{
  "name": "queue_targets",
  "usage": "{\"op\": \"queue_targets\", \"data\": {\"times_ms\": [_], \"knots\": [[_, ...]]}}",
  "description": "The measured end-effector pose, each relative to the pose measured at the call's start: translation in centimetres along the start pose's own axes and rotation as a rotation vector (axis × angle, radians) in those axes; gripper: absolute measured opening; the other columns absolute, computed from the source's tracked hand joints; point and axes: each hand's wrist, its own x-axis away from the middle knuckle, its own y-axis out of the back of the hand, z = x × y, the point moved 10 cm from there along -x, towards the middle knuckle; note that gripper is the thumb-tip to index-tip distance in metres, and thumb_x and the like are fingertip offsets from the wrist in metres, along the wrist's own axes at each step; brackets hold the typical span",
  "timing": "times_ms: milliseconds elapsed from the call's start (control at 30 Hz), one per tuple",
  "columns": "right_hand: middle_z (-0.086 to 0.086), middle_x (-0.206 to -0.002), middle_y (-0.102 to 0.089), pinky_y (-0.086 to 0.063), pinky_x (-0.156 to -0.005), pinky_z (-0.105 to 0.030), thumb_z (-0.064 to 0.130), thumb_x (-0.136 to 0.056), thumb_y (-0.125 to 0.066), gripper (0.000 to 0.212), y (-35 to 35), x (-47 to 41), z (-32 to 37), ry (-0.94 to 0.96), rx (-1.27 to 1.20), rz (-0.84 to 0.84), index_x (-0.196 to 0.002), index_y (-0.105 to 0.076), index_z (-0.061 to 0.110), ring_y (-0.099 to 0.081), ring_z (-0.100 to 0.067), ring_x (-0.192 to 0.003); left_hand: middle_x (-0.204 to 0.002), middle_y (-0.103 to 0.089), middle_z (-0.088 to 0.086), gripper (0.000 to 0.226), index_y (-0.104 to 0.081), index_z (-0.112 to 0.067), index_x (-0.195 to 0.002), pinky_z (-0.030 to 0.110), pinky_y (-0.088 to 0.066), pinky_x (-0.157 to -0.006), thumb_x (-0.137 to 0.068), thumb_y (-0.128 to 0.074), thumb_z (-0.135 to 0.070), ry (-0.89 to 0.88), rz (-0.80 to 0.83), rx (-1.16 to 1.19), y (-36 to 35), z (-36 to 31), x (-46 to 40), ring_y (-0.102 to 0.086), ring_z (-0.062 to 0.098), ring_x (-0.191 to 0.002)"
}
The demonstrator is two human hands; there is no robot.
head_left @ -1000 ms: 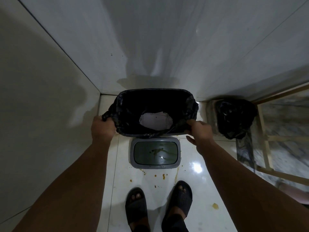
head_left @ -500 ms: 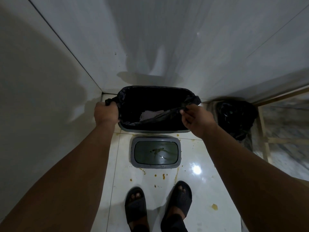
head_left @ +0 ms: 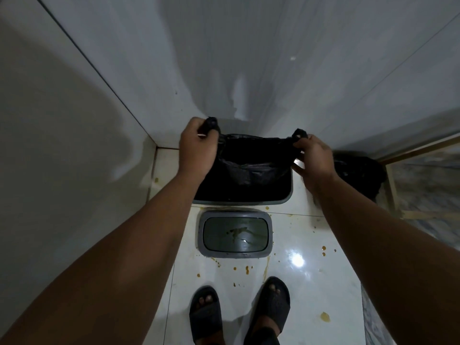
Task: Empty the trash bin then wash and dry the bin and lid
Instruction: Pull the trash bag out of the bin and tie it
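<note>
Gripping one bag (head_left: 251,168): two hands (head_left: 196,145)

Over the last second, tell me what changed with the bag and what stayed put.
Both hands gathered the black bag's rim off the bin edge and pulled it upward; the left hand and right hand now grip bunched corners above the bin, closing the opening. The lid stayed on the stained floor, and the bin stayed in place.

Home interior corner: glossy tiled floor (head_left: 311,282), plain walls (head_left: 249,58), slippers (head_left: 206,312).
</note>
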Motion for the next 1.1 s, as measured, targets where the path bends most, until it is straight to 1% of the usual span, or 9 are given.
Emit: {"op": "queue_targets", "data": {"times_ms": [133,200,267,500,667,767,867,1033,1100], "knots": [[-0.001,-0.068,-0.059,-0.046,-0.062,-0.025,0.0,-0.089,-0.052,0.023,-2.0,0.2,1.0,0.037,-0.025,0.05,-0.073,-0.058,0.015,-0.056,-0.013,-0.061,-0.087,-0.076,0.002,0.007,-0.071,-0.022,-0.084,0.04,-0.058,-0.08,-0.09,-0.073,-0.026,0.03,0.104,0.074,-2.6,0.2,0.2,-0.071,0.017,-0.082],[-0.009,-0.076,-0.053,-0.041,-0.067,-0.031,0.008,-0.08,-0.056,0.005,-3.2,0.6,1.0,0.032,-0.048,0.088,-0.079,-0.056,0.013,-0.053,-0.02,-0.069,-0.098,-0.072,0.004,0.009,-0.072,-0.016,-0.09,0.026,-0.056,-0.082,-0.092,-0.073,-0.025,-0.026,0.081,0.014,-2.8,-0.1,0.3,-0.071,0.018,-0.089],[-0.011,-0.087,-0.05,-0.037,-0.072,-0.035,0.019,-0.071,-0.059,0.018,-4.0,1.0,0.8,0.007,-0.065,0.121,-0.088,-0.056,0.012,-0.049,-0.024,-0.08,-0.105,-0.063,0.005,0.013,-0.07,-0.016,-0.093,0.014,-0.048,-0.08,-0.095,-0.068,-0.029,-0.117,-0.022,-0.093,-1.7,-1.1,0.2,-0.065,0.017,-0.093],[-0.013,-0.089,-0.065,-0.047,-0.082,-0.042,0.024,-0.076,-0.063,0.023,-4.5,1.2,1.0,-0.041,-0.205,0.152,-0.092,-0.075,0.011,-0.063,-0.029,-0.083,-0.063,-0.043,-0.008,0.029,-0.044,-0.017,-0.071,0.019,-0.035,-0.055,-0.096,-0.058,-0.011,-0.122,-0.049,0.119,0.6,-3.6,-0.6,-0.04,0.003,-0.057],[-0.009,-0.091,-0.072,-0.053,-0.081,-0.033,0.024,-0.081,-0.063,0.017,-4.9,1.8,1.3,0.015,-0.073,0.217,-0.082,-0.077,0.015,-0.069,-0.024,-0.087,-0.113,-0.056,-0.005,0.009,-0.062,-0.021,-0.089,0.024,-0.044,-0.089,-0.086,-0.06,-0.029,-0.169,0.074,-0.071,-0.8,-3.9,-0.5,-0.056,0.008,-0.102],[0.0,-0.083,-0.074,-0.052,-0.067,-0.022,0.014,-0.089,-0.058,0.02,-4.9,2.6,1.3,0.061,0.008,0.191,-0.075,-0.073,0.012,-0.07,-0.013,-0.078,-0.085,-0.063,0.003,0.015,-0.052,-0.02,-0.093,0.03,-0.046,-0.073,-0.098,-0.052,-0.033,-0.046,0.191,0.03,-3.2,-2.0,0.9,-0.059,0.013,-0.075],[-0.001,-0.096,-0.079,-0.053,-0.08,-0.027,0.013,-0.094,-0.052,0.031,-4.7,2.5,0.5,0.064,0.059,0.17,-0.065,-0.063,0.012,-0.073,-0.014,-0.093,-0.066,-0.059,0.003,0.012,-0.048,-0.02,-0.099,0.037,-0.054,-0.067,-0.109,-0.043,-0.024,0.041,0.217,0.146,-4.9,0.1,2.7,-0.063,0.02,-0.06],[-0.004,-0.062,-0.061,-0.046,-0.062,-0.028,0.021,-0.105,-0.048,0.032,-4.0,2.8,-1.0,0.109,0.205,0.14,-0.076,-0.058,0.013,-0.056,-0.014,-0.058,-0.083,-0.059,-0.001,0.015,-0.055,-0.015,-0.112,0.035,-0.058,-0.064,-0.106,-0.049,-0.027,0.174,0.09,0.102,-5.0,3.8,4.7,-0.058,0.004,-0.061],[-0.002,-0.072,-0.064,-0.048,-0.066,-0.029,0.024,-0.102,-0.051,0.024,-4.4,3.3,-2.4,0.061,0.268,0.18,-0.086,-0.063,0.013,-0.06,-0.013,-0.068,-0.083,-0.065,-0.003,0.013,-0.062,-0.019,-0.111,0.038,-0.059,-0.068,-0.103,-0.052,-0.02,0.182,0.092,0.098,-5.1,4.6,5.1,-0.061,0.003,-0.061]]}}
